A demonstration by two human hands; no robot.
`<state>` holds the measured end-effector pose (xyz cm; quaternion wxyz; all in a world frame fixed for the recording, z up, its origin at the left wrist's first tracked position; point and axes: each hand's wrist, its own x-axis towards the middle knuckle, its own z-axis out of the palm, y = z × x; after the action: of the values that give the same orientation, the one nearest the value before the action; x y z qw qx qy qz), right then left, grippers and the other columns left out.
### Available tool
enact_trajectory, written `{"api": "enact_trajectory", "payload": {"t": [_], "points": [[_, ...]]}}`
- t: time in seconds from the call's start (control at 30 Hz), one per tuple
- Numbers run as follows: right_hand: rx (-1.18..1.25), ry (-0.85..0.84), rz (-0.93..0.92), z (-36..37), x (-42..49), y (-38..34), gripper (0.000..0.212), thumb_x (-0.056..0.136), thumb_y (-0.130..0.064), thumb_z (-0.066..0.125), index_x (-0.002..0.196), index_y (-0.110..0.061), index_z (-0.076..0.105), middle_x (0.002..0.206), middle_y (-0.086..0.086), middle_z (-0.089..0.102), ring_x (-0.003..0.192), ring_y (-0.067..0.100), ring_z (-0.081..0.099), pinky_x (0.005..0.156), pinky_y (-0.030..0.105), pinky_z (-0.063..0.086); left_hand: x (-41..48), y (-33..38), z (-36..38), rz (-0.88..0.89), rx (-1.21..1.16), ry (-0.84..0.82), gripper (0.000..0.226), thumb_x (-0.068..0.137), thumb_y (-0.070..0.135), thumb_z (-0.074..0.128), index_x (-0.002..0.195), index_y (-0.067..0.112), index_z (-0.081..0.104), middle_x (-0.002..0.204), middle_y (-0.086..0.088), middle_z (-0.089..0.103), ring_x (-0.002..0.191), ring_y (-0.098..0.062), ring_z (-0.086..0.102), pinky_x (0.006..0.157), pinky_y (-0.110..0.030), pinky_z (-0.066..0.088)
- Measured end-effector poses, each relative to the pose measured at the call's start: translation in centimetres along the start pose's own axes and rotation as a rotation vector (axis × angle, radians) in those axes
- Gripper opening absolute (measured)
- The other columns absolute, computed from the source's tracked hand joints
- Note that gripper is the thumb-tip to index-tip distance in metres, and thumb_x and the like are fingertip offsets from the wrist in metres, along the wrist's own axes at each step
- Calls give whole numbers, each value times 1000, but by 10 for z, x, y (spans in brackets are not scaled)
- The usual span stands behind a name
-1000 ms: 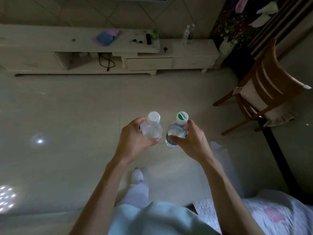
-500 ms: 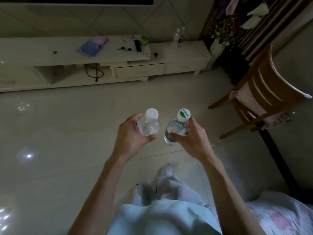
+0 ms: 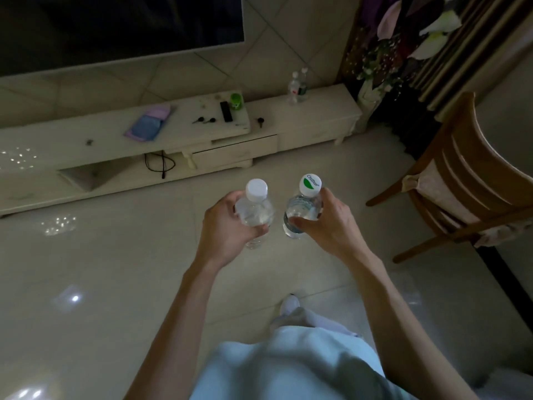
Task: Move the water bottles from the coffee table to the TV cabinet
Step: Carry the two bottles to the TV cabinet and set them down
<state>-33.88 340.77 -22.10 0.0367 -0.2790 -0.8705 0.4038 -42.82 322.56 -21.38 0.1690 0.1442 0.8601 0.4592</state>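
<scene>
A glossy tiled floor (image 3: 109, 255) lies before the long pale TV cabinet (image 3: 311, 122) under a dark screen (image 3: 115, 27). The left hand (image 3: 227, 229) is closed around a clear white-capped bottle (image 3: 256, 209); the right hand (image 3: 328, 223) grips a green-capped bottle (image 3: 302, 209). Both have water inside and are held above the floor. Two more bottles (image 3: 298, 86) stand on the cabinet's right part. A wooden chair (image 3: 467, 180) stands at the right.
</scene>
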Motion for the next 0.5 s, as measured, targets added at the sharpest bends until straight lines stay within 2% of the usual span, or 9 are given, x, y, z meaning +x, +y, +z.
{"api": "enact_trajectory", "payload": {"t": [0.07,0.23,0.33,0.4,0.5], "points": [[10,1,-15,-17,29,2,61,75,-35,78,124,-18,48,104,-11,49,95,10,50,79,27,39,27,15,9,-3,1,20,71,59,28,91,123,23,60,109,8,67,95,-8,63,77,-14,49],[13,18,-20,-42,85,15,62,74,-37,79,124,-20,48,109,-11,53,102,11,52,86,30,44,75,45,28,3,7,37,69,60,31,90,122,23,60,111,4,67,96,-15,65,84,-30,54],[17,-7,-3,-47,108,22,62,74,-36,79,125,-20,48,115,-6,57,106,15,54,88,33,47,99,55,35,-12,-17,41,66,60,28,90,119,24,61,109,6,68,96,-13,65,81,-26,52],[17,-28,14,-48,124,24,60,74,-36,78,124,-19,49,109,-8,55,104,16,55,85,31,46,115,57,39,-32,-30,37,65,60,27,90,118,25,61,106,6,68,95,-12,66,80,-23,52],[14,-38,25,-47,151,24,59,75,-36,78,123,-19,49,110,-7,57,99,13,53,80,28,41,142,56,44,-45,-27,25,66,59,26,91,118,25,62,106,6,69,96,-12,66,82,-26,54]]}}
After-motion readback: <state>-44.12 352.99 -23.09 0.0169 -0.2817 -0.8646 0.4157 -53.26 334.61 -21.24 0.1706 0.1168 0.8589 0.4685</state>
